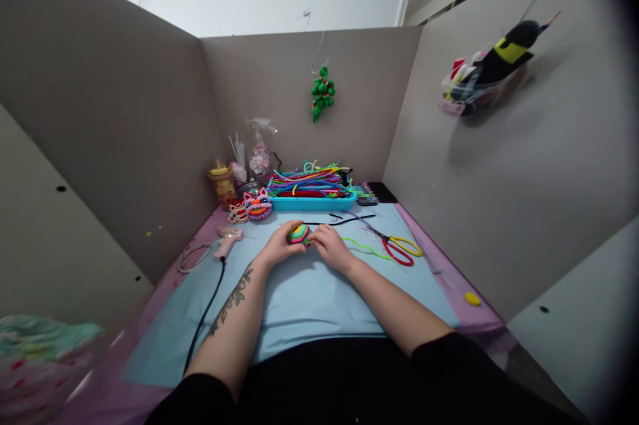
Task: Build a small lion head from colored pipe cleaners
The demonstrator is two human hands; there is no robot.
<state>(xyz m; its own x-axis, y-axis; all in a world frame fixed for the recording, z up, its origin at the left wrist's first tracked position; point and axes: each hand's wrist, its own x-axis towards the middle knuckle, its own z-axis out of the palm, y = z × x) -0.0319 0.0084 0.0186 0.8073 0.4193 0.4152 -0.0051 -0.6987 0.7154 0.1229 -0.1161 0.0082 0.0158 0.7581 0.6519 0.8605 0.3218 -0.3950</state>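
Observation:
A small round piece of coiled pipe cleaners (299,234), in bands of green, yellow, pink and red, is held just above the blue mat. My left hand (279,245) curls around its left side, thumb below and fingers above. At the right edge, my right hand (330,246) is closed in a pinch on a bright green pipe cleaner (367,248), whose long tail trails out to the right. The fingertips hide where it meets the piece. Scissors (399,248) with red and yellow handles lie to the right. Black pipe cleaners (344,222) lie beyond my hands.
A blue tray (312,204) heaped with pipe cleaners stands at the back. Left of it sit lion-face ornaments (257,205) and a cup (223,185). A pink glue gun (228,240) with a black cord lies left. Grey partitions (309,138) enclose the table.

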